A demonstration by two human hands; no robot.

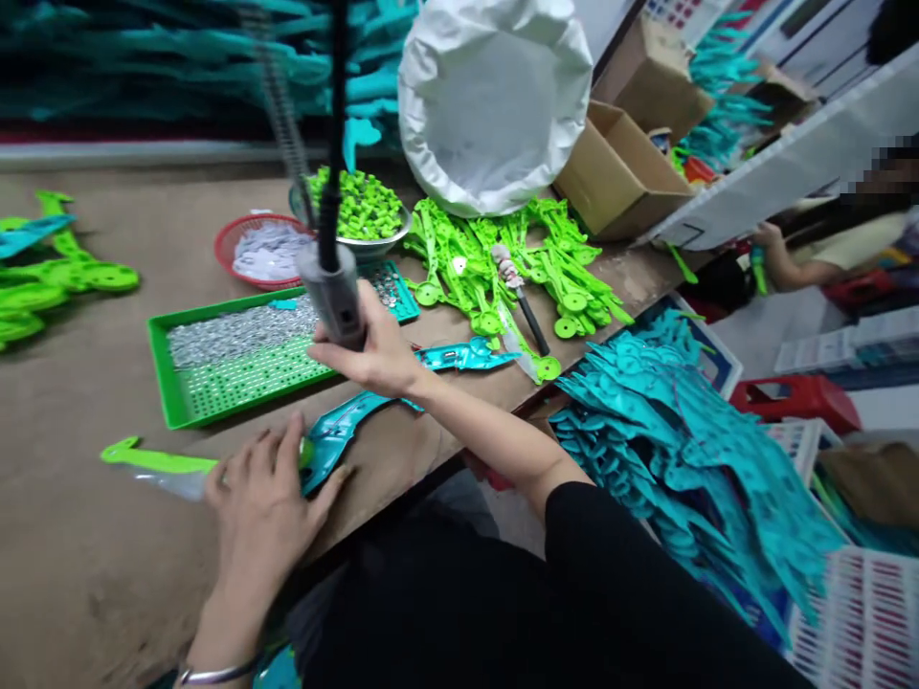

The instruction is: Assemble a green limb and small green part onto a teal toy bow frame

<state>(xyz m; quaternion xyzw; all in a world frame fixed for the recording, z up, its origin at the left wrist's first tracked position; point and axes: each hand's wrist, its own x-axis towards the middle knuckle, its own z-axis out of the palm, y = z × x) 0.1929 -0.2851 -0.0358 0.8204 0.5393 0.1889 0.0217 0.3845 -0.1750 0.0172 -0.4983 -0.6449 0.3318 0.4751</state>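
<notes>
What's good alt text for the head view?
A person's right hand grips a hanging grey tool while the left hand partly covers a teal plastic piece on a brown workbench. Beyond lie a green tray of small silvery parts and a red basket of white pieces.

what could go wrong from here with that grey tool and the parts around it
The right hand grips the grey tool near the left hand, so a slip might catch those fingers.

Small metal pieces lie loose in the green tray close by; a bump could scatter them.

The teal part at the left hand sits near the table's front edge, so it could perhaps slide off.
</notes>
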